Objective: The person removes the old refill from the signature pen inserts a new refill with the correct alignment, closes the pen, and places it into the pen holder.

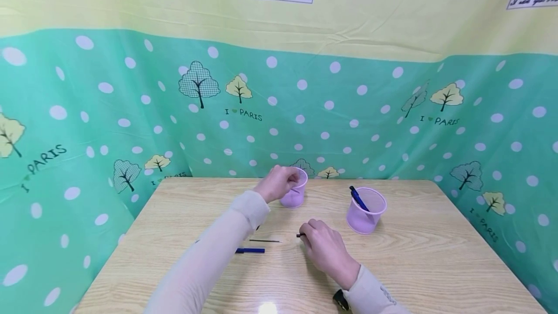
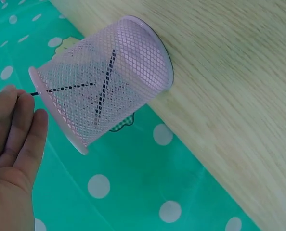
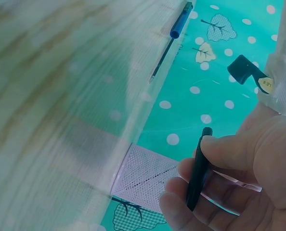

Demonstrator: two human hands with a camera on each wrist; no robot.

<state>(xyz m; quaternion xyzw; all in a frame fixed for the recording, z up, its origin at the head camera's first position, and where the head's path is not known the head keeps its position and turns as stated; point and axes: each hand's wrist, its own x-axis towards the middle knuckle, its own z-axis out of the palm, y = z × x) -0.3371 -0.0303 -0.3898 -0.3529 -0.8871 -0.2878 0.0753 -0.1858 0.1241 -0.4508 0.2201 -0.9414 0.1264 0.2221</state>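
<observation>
My left hand (image 1: 279, 182) is at the mouth of the left pink mesh cup (image 1: 293, 201). In the left wrist view its fingertips pinch a thin dark pen refill (image 2: 35, 94) that reaches inside the cup, and another dark refill (image 2: 104, 89) leans within, seen through the mesh. My right hand (image 1: 324, 246), low over the table, holds a black pen barrel (image 3: 199, 173) between thumb and fingers. Left of that hand, a loose refill (image 1: 266, 241) lies on the wood, with a blue pen barrel (image 1: 253, 251) just nearer to me, partly hidden by my left sleeve.
A wider pink mesh cup (image 1: 363, 219) stands on the right with a blue pen (image 1: 359, 198) leaning in it. The wooden table (image 1: 414, 265) ends at a green dotted curtain (image 1: 322, 110) behind both cups.
</observation>
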